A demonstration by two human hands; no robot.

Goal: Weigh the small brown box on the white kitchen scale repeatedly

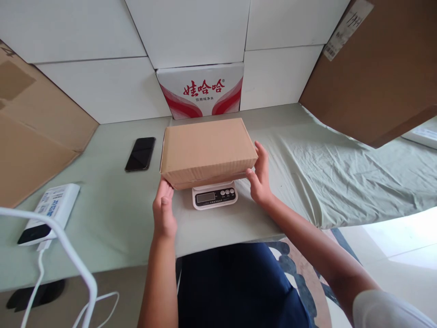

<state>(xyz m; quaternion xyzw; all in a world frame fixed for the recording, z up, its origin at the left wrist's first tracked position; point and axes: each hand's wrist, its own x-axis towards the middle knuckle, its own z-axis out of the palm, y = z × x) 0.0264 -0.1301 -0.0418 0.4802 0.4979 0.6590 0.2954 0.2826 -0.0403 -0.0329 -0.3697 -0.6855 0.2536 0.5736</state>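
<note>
A closed brown cardboard box [208, 148] sits over a small white digital scale [215, 206], held between both hands. My left hand [164, 207] is against the box's near left corner, its fingers partly hidden behind the side. My right hand [260, 175] grips the right end, the thumb at the lower front edge and the fingers along the side. The scale's front panel shows a small display and several round buttons; the box covers its platform. Whether the box rests fully on the scale or is held just above it, I cannot tell.
A black phone [140, 154] lies left of the box on the green cloth [112, 205]. Further left is a white power bank [51, 212] with a white cable [78, 264]. Behind stands a white-and-red carton [205, 91]. Large cardboard pieces flank both sides, including the right one [378, 73].
</note>
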